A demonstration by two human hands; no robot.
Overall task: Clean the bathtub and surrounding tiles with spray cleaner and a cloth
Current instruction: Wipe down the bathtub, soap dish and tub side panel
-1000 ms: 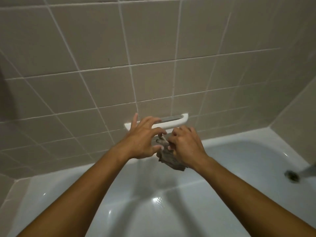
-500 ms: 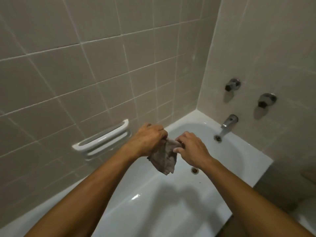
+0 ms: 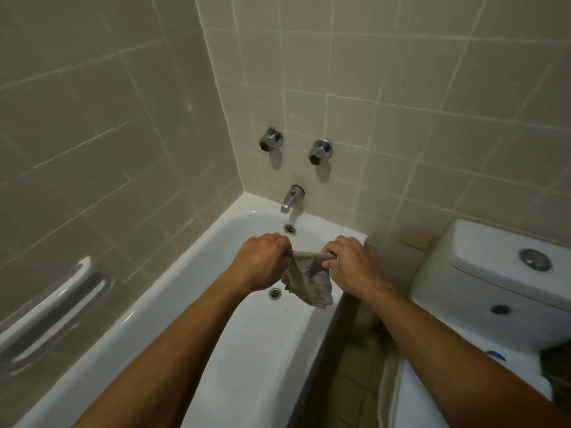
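A grey-brown cloth [image 3: 309, 281] hangs between my two hands above the drain end of the white bathtub [image 3: 247, 366]. My left hand [image 3: 262, 261] grips its left upper edge with curled fingers. My right hand [image 3: 349, 262] grips the right upper edge, and the cloth is stretched between them while the rest droops down. Beige wall tiles [image 3: 108, 118] surround the tub on the left and far side. No spray cleaner is in view.
Two chrome tap handles [image 3: 271, 139] [image 3: 320, 151] and a spout [image 3: 290, 197] sit on the far wall. The overflow [image 3: 289, 228] and drain [image 3: 274, 292] lie below. A white grab rail [image 3: 52, 307] is on the left wall. A white toilet cistern [image 3: 500, 273] stands to the right.
My view has swung right from the left wall and grab rail to the tap end. Both hands kept hold of the cloth and pulled it wider apart.
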